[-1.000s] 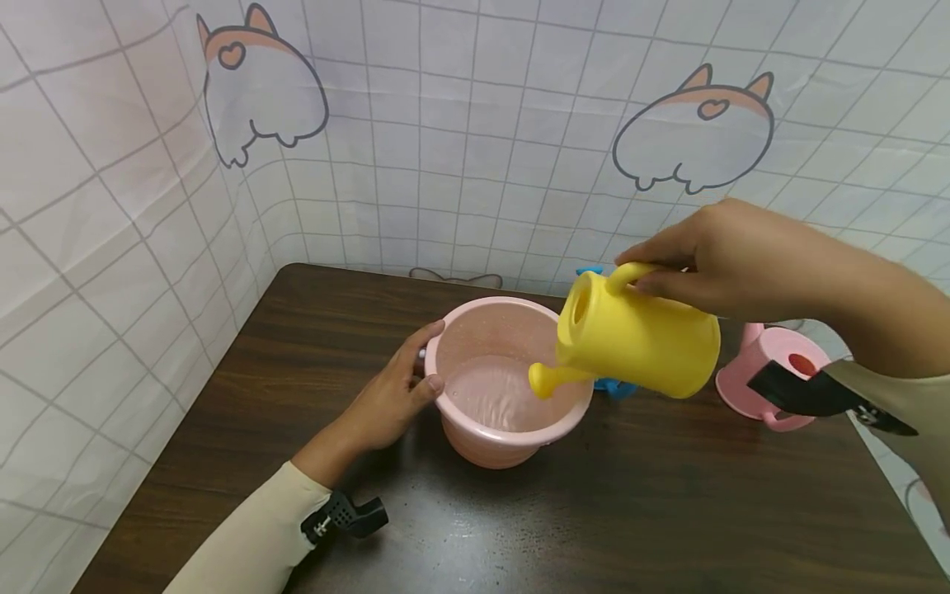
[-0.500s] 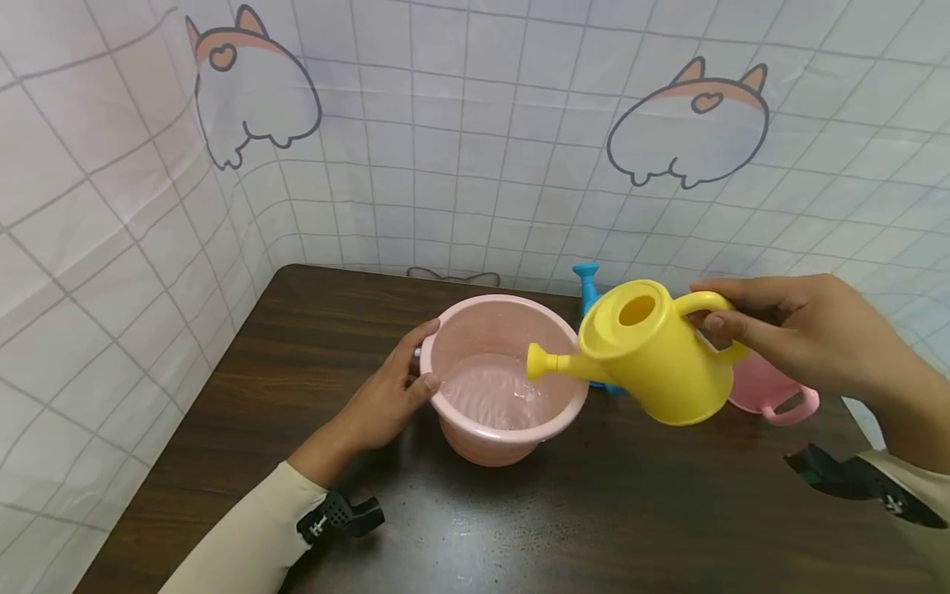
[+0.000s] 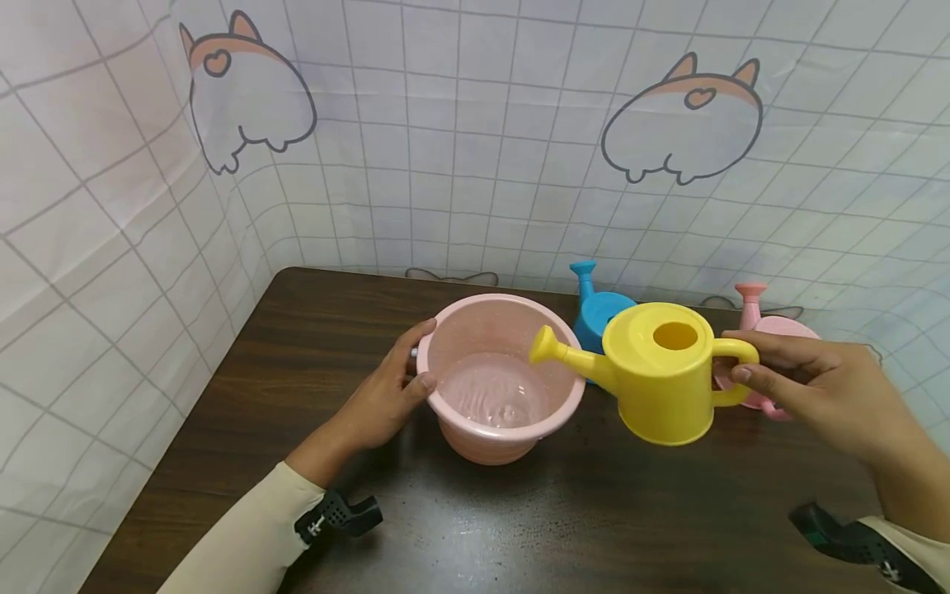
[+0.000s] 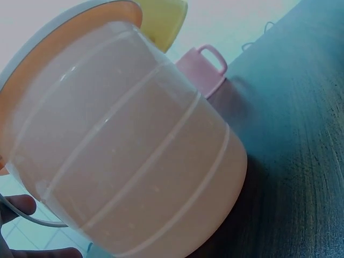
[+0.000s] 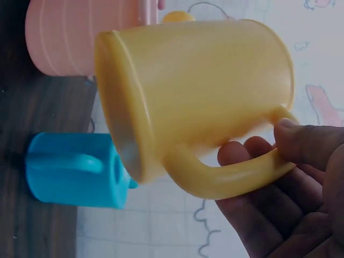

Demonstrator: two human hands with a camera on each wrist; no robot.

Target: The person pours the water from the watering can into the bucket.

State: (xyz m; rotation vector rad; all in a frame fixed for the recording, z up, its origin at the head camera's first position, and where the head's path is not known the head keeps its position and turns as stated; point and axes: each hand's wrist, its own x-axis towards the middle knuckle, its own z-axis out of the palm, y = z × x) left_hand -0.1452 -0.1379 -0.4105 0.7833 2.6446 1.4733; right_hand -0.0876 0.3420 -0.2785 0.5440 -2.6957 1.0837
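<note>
- Can (image 3: pixel 663 379), the yellow one, hung upright in the air just right of the bucket (image 3: pixel 499 378), its spout aimed left and reaching over the bucket's right rim.
- We saw our right hand (image 3: pixel 812 386) curled round the can's handle, thumb on top and fingers passing under the loop; the right wrist view showed the same grip from below (image 5: pixel 290 183).
- Our left hand (image 3: pixel 386 394) rested against the bucket's left side, thumb hooked at the rim and fingers bent round the wall.
- We noted the pink bucket standing on the dark worktop (image 3: pixel 312 346), with water in its bottom, the surface rippled.
- From the left wrist view the bucket's ribbed wall (image 4: pixel 134 156) filled most of the frame, with a wire handle low beside our fingers.
- A blue can (image 3: pixel 599 309) stood behind the yellow one, near the bucket's far right edge, partly hidden.
- A pink can (image 3: pixel 768 330) stood further right on the worktop, behind our right hand, its spout pointing up.
- A checked cloth with cartoon animals (image 3: pixel 475 148) hung behind and to the left of the worktop.
- We could see a cream sleeve (image 3: pixel 245 536) on our left forearm with a black strap at the wrist.
</note>
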